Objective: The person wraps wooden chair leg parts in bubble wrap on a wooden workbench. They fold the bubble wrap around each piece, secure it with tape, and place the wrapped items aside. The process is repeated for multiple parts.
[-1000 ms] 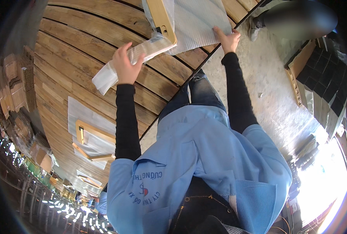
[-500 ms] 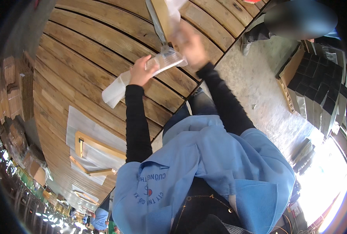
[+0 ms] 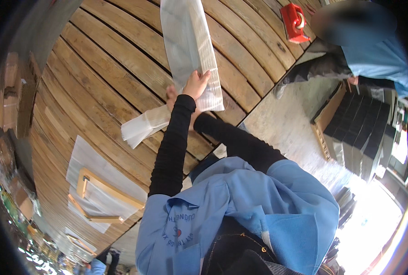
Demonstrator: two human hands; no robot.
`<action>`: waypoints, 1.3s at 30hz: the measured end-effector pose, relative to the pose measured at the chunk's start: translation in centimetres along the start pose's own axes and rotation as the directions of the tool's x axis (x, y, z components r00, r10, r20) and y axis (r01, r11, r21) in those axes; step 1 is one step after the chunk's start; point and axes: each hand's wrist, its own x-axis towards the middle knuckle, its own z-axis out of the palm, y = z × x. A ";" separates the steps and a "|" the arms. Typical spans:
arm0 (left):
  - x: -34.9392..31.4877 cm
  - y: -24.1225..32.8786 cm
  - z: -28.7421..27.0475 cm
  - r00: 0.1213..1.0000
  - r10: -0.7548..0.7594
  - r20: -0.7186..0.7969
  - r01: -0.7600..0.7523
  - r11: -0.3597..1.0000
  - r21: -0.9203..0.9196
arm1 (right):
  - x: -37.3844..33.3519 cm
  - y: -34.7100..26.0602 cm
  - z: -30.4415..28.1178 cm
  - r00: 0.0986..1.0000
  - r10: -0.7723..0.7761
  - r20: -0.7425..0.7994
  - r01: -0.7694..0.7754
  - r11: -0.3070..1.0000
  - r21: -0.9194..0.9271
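Note:
A long white foam wrap (image 3: 185, 41) runs away from me across the slatted wooden table. My left hand (image 3: 195, 85) is closed on it near its close end, thumb and fingers pressed to the surface. Whatever the wrap covers is hidden. Under my left wrist passes my right hand (image 3: 171, 97), its fingers blurred and partly hidden behind my left forearm. It lies beside a white flap (image 3: 144, 125) of similar sheet that sticks out to the left. Whether those fingers grip the flap cannot be made out.
A red tape dispenser (image 3: 295, 23) stands by the table edge at the far right, near a co-worker in blue (image 3: 378, 59). To the left, angled wooden frame parts (image 3: 115, 190) lie on a white sheet (image 3: 75, 158). Stacked black blocks (image 3: 357, 126) fill a container on the right.
The wood and metal strip seen before no longer shows; white wrap covers that place. My left hand moved up and right onto it. My right hand came left, crossing under my left arm.

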 end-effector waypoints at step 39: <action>-9.0 6.8 -8.5 0.986 0.146 0.083 0.030 0.334 -0.942 | 7.8 5.7 -25.7 0.997 -0.074 0.022 0.022 0.546 0.837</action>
